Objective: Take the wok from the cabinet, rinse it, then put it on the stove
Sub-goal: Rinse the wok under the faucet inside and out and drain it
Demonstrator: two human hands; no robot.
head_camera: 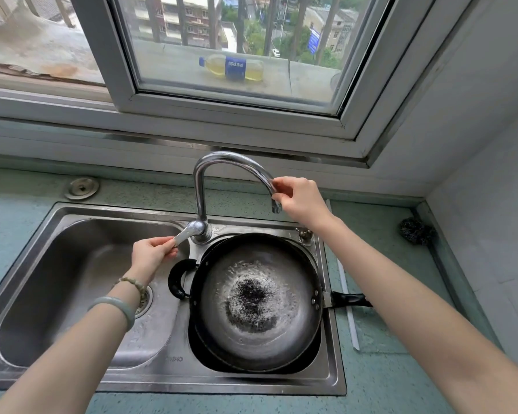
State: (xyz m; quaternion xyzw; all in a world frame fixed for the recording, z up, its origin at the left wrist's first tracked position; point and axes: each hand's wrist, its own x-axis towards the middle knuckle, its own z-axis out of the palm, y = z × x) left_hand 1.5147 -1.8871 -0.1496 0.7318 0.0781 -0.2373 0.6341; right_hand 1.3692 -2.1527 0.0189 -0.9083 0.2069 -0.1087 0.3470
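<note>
Blue-labelled and lying on its side, a bottle (232,68) of yellowish liquid is showing the word PEPSI, its letters appearing flipped, on the ledge outside the window. Below, a person's left hand (150,255) is pinching the faucet lever (182,236) between thumb and fingertips, while the right hand (299,201) is curling its fingers round the spout (237,159) just above its outlet. The wok (257,300) is sitting in the right basin of the steel double sink (72,209), its grey bowl holding shallow water around a dark central patch, its long black handle lying over the right rim. A stamp on the sink's front edge is too faint to read.
</note>
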